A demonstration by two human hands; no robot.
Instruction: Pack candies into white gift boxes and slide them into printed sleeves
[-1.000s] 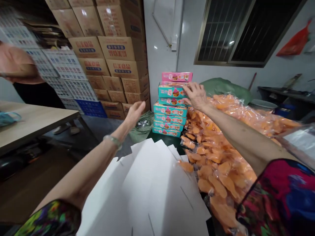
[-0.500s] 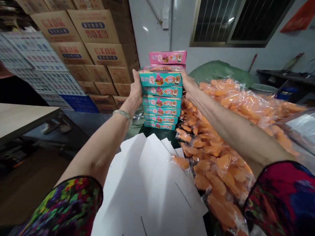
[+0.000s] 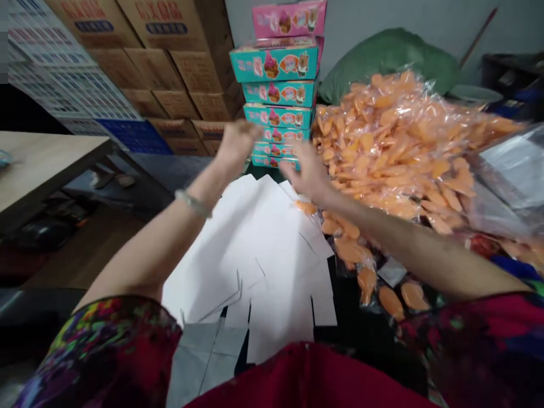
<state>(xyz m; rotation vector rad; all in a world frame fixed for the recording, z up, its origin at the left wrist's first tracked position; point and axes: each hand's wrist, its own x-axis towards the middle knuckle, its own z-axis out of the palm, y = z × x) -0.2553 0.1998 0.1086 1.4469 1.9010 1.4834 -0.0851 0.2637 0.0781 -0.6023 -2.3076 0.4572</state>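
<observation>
A column of teal printed boxes (image 3: 274, 93) stands beyond my hands, its upper boxes jutting further out than the lower ones. My left hand (image 3: 238, 144) is in front of the column's lower left, its fingers smeared by motion. To the right, my right hand (image 3: 308, 173) is open, fingers apart, with nothing in it. Below both hands lies a fanned pile of flat white cardboard sheets (image 3: 272, 243) with cut slots and fold edges. Bagged orange pieces (image 3: 382, 153) are heaped beside my right forearm, and a few lie against the sheets.
Pink boxes (image 3: 293, 20) stand behind the teal column. Brown cartons (image 3: 157, 71) are stacked at the back left, above a blue crate-like block (image 3: 131, 136). A pale tabletop (image 3: 46, 161) juts in at left. A green sack (image 3: 391, 59) bulges behind the orange heap.
Both hands have let go of the top teal box and come down and nearer to me, above the white sheets. The camera has tilted downward.
</observation>
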